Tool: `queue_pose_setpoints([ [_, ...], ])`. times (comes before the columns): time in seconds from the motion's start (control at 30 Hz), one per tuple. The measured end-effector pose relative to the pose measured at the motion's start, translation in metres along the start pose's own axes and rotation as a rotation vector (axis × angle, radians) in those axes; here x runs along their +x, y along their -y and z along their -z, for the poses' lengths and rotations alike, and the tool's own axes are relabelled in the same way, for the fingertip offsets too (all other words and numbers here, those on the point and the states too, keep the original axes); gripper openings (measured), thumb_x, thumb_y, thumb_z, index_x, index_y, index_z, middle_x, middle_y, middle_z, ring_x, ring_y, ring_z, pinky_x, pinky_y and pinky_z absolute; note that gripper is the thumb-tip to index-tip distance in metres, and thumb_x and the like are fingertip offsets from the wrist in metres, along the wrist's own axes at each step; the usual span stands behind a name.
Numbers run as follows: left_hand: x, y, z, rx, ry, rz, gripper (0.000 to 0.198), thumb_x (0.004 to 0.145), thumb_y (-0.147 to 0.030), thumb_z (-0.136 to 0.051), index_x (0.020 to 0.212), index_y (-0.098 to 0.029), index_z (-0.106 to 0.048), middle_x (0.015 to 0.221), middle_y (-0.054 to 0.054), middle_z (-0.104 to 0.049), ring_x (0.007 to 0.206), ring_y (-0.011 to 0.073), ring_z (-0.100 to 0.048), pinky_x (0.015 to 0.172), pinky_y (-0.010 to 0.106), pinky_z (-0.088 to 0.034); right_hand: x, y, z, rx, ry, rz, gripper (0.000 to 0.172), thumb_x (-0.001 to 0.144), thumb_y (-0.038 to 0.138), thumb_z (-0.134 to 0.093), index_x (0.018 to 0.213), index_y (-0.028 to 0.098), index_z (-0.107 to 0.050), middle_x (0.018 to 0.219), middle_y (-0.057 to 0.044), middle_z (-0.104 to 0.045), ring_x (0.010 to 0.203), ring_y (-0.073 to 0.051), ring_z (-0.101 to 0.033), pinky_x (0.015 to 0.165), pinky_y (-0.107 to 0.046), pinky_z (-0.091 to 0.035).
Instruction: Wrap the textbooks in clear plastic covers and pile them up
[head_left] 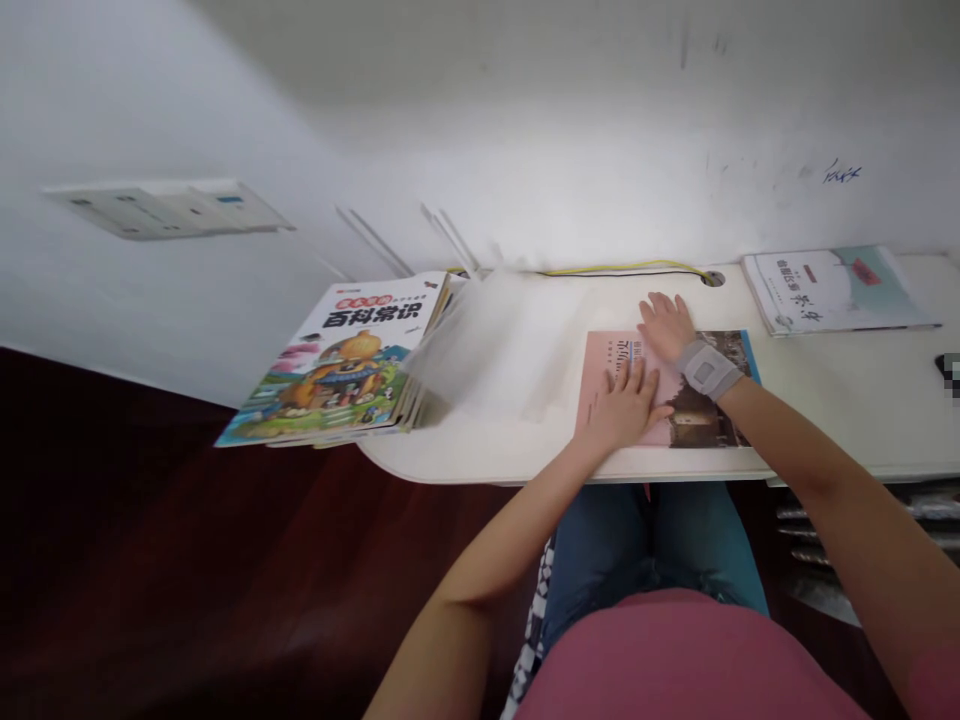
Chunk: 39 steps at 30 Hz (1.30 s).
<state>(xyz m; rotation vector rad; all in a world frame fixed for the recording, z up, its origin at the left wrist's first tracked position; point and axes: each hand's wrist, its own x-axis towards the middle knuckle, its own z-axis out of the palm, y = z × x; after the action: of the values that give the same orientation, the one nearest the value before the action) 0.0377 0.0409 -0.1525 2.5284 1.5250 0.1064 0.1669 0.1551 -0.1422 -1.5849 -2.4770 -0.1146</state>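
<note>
A thin book with a pink and dark photo cover [694, 415] lies flat on the white desk, close to its front edge. My left hand [628, 405] rests on the pink part of the cover, fingers spread. Over the book's upper edge my right hand [667, 325] lies with its fingers stretched out, a grey band [707, 370] around that wrist. To the left of the book, blurred clear plastic sheets [499, 345] spread over the desk and reach the book stack. The hands hide part of the cover's lettering.
A stack of picture books [341, 370] overhangs the desk's left end. Another book [836, 290] lies at the back right. A yellow cable [622, 268] runs along the wall to a hole in the white desk [450, 455]. A switch panel [172, 210] is on the left wall.
</note>
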Motion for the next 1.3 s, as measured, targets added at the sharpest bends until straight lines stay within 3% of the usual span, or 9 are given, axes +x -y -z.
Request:
queue_pose_setpoints([
  [0.17,0.011,0.009,-0.006,0.035,-0.051,0.105,0.065,0.094,-0.050,-0.028,0.148,-0.014,-0.029,0.155,0.015,-0.022,0.143,0.0372,-0.015,0.113,0.059,-0.015,-0.074,-0.020,-0.006,0.029,0.075,0.058,0.057,0.097,0.043,-0.023,0.141,0.010,-0.039,0.147,-0.016,-0.040,0.137,-0.029,-0.033,0.110,-0.051,-0.023],
  [0.33,-0.010,0.028,0.000,0.123,-0.083,0.314,0.063,0.096,-0.044,-0.020,0.147,-0.007,-0.031,0.153,0.015,-0.028,0.142,0.0336,-0.022,0.114,0.050,-0.020,-0.130,-0.083,0.006,-0.121,0.018,-0.222,0.058,0.095,0.041,-0.029,0.139,0.005,-0.043,0.147,-0.021,-0.038,0.135,-0.034,-0.036,0.105,-0.054,-0.030],
  [0.43,-0.013,0.013,0.002,0.176,-0.136,0.238,0.061,0.097,-0.043,-0.018,0.145,-0.010,-0.035,0.153,0.014,-0.030,0.142,0.0317,-0.022,0.115,0.051,-0.017,-0.143,-0.067,0.018,-0.170,-0.063,-0.191,0.056,0.095,0.040,-0.033,0.136,0.003,-0.046,0.148,-0.025,-0.035,0.136,-0.037,-0.033,0.106,-0.057,-0.026],
  [0.53,-0.012,-0.001,0.000,0.166,-0.070,-0.016,0.056,0.097,-0.042,-0.019,0.146,-0.020,-0.034,0.154,0.006,-0.031,0.142,0.0267,-0.024,0.115,0.047,-0.020,-0.152,-0.030,0.022,-0.054,-0.033,0.060,0.053,0.096,0.040,-0.029,0.137,0.010,-0.046,0.145,-0.017,-0.043,0.134,-0.028,-0.038,0.107,-0.046,-0.032],
  [0.63,-0.010,0.014,0.004,0.168,-0.067,0.092,0.052,0.097,-0.038,-0.024,0.139,-0.015,-0.043,0.146,0.013,-0.043,0.136,0.0284,-0.036,0.109,0.045,-0.031,-0.158,-0.028,0.024,-0.004,0.049,0.094,0.049,0.096,0.039,-0.031,0.131,0.013,-0.052,0.141,-0.015,-0.049,0.128,-0.026,-0.045,0.104,-0.043,-0.036],
  [0.73,0.000,0.050,0.020,0.121,-0.109,0.409,0.043,0.094,-0.026,-0.028,0.121,-0.010,-0.058,0.125,0.020,-0.059,0.119,0.0298,-0.052,0.095,0.041,-0.044,-0.147,-0.068,0.031,-0.027,0.137,-0.218,0.040,0.094,0.037,-0.037,0.114,0.013,-0.063,0.125,-0.017,-0.061,0.112,-0.027,-0.057,0.091,-0.038,-0.045],
  [0.83,0.024,0.077,0.037,-0.005,-0.085,0.572,0.035,0.091,-0.024,-0.035,0.107,-0.011,-0.063,0.116,0.020,-0.062,0.107,0.0306,-0.059,0.086,0.040,-0.048,-0.114,-0.108,0.037,-0.010,0.213,-0.473,0.042,0.094,0.040,-0.037,0.107,0.011,-0.065,0.114,-0.020,-0.065,0.107,-0.029,-0.060,0.087,-0.036,-0.044],
  [1.03,0.074,0.094,0.048,-0.128,-0.102,0.635,0.037,0.090,-0.037,-0.039,0.099,-0.011,-0.064,0.104,0.018,-0.069,0.096,0.0295,-0.064,0.076,0.035,-0.048,-0.047,-0.128,0.033,0.053,0.205,-0.609,0.047,0.094,0.038,-0.034,0.107,0.005,-0.065,0.108,-0.023,-0.067,0.101,-0.029,-0.063,0.082,-0.034,-0.045],
  [1.3,0.085,0.103,0.042,-0.181,-0.245,0.623,0.028,0.089,-0.032,-0.039,0.101,-0.016,-0.059,0.110,0.011,-0.067,0.098,0.0211,-0.063,0.077,0.029,-0.047,-0.033,-0.126,0.015,0.106,0.097,-0.642,0.032,0.093,0.024,-0.035,0.112,0.012,-0.058,0.108,-0.015,-0.067,0.098,-0.024,-0.062,0.080,-0.032,-0.046],
])
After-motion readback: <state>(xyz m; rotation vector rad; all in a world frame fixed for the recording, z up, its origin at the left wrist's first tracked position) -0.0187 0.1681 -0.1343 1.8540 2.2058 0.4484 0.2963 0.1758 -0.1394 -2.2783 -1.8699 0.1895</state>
